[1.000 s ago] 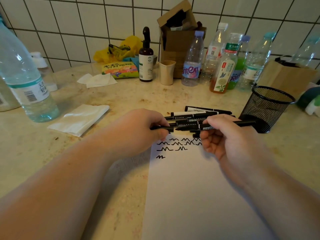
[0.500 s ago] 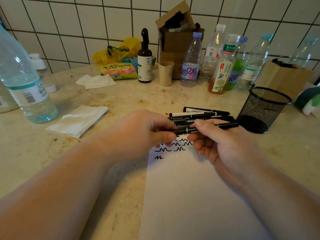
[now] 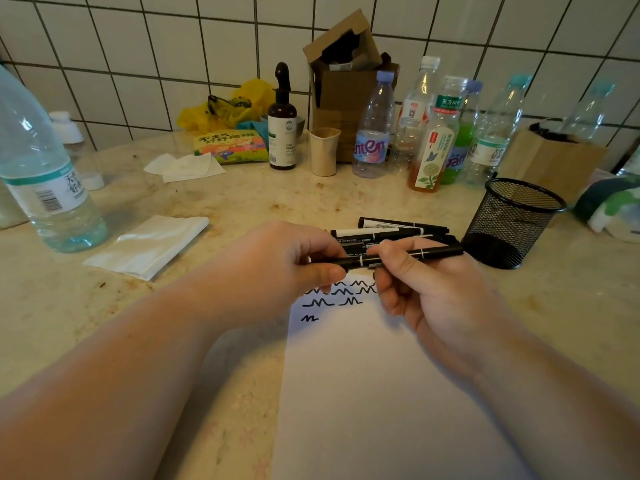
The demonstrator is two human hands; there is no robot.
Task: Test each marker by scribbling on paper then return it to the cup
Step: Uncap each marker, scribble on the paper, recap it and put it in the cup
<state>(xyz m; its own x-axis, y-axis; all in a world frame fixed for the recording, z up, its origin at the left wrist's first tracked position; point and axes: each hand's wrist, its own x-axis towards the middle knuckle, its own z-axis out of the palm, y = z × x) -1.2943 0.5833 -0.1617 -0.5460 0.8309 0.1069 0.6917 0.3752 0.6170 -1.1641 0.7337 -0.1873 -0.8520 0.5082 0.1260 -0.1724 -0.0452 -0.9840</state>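
Note:
Both hands hold one black marker [image 3: 436, 253] level above the top of a white paper sheet [image 3: 374, 393]. My left hand [image 3: 277, 265] pinches its left end, where the cap sits. My right hand [image 3: 426, 292] grips the barrel. Black scribbles [image 3: 341, 296] run in rows along the paper's top edge, partly hidden by my fingers. Several more black markers [image 3: 398, 228] lie in a pile on the counter just behind my hands. A black mesh cup [image 3: 512, 220] stands to the right of the pile, nothing visible inside it.
A large water bottle [image 3: 41, 174] stands at the left, with a folded white tissue [image 3: 149, 244] beside it. Several bottles [image 3: 433, 133], a brown pump bottle [image 3: 282, 133], a beige cup [image 3: 323, 150] and cardboard boxes [image 3: 346, 81] line the tiled wall.
The cap in my left hand and the marker in my right hand have come together into one piece. Both hands sit closer to each other.

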